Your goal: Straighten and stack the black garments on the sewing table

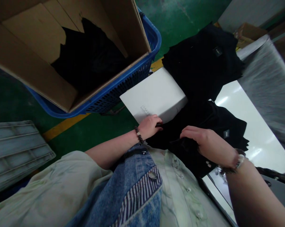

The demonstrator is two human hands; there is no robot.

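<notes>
A black garment (203, 126) lies spread on the white table (156, 91) right in front of me. My left hand (150, 125) is closed on its near left edge, where the cloth meets the table's corner. My right hand (207, 142) curls over a fold of the same cloth a little to the right, fingers pinching the fabric. A small label (226, 133) shows on the garment near my right hand. A second pile of black garments (203, 63) lies further back on the table, with its own tag (218, 51).
A cardboard box (62, 41) holding black cloth sits inside a blue plastic basket (142, 72) on the green floor to the left. A grey ribbed panel (14, 151) lies at lower left. Grey fabric (267, 82) covers the table's right side. A yellow floor line (64, 126) runs under the basket.
</notes>
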